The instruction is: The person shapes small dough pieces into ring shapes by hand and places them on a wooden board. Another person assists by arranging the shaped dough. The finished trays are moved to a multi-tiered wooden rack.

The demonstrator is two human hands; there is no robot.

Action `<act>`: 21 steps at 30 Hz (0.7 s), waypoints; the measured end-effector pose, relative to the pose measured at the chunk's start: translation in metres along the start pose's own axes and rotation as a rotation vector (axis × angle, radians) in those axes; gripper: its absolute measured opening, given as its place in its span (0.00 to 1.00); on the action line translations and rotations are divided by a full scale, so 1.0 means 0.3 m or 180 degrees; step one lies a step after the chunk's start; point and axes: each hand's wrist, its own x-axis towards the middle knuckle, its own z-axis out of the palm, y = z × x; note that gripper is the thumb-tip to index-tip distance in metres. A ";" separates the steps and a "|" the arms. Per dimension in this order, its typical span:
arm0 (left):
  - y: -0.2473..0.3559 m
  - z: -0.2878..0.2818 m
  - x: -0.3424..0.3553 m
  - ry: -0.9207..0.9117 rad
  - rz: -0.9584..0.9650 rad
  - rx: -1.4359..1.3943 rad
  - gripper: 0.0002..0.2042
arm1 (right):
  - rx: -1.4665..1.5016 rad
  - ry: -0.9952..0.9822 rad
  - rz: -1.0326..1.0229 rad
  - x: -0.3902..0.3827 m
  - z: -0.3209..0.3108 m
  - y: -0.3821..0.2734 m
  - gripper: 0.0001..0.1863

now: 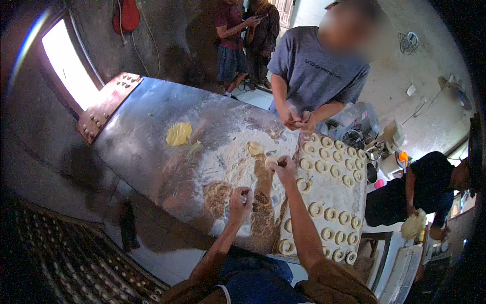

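Note:
My right hand (285,171) pinches a small pale piece of dough (271,162) over the floured part of the table. Lower and to the left, my left hand (240,203) is closed with curled fingers above the flour; what it holds, if anything, I cannot make out. A round lump of dough (255,148) lies on the flour (223,163) just beyond my right hand. To the right, a floured board (318,196) carries rows of dough rings (315,209). A flattened yellow mass (179,134), perhaps dough or fat, sits farther left on the metal table (136,124).
Across the table a person in a grey shirt (321,66) works with both hands together near the board's far corner. Another person in dark clothes (430,182) holds a pale bundle at right. Bowls and plastic tubs (365,119) stand beyond the board. Two people stand at the back.

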 end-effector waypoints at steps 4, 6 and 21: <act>0.063 -0.047 0.120 -0.0506 -0.0609 -0.1247 0.13 | 0.1389 0.0151 0.0470 -0.343 0.069 -0.218 0.18; 0.057 -0.065 0.145 -0.0842 -0.0374 -0.1188 0.12 | 0.1208 0.0022 0.0587 -0.431 0.089 -0.236 0.23; -0.012 -0.166 0.170 -0.2010 -0.1840 -0.3034 0.23 | 0.1622 -0.1094 0.0650 -0.511 0.134 -0.420 0.25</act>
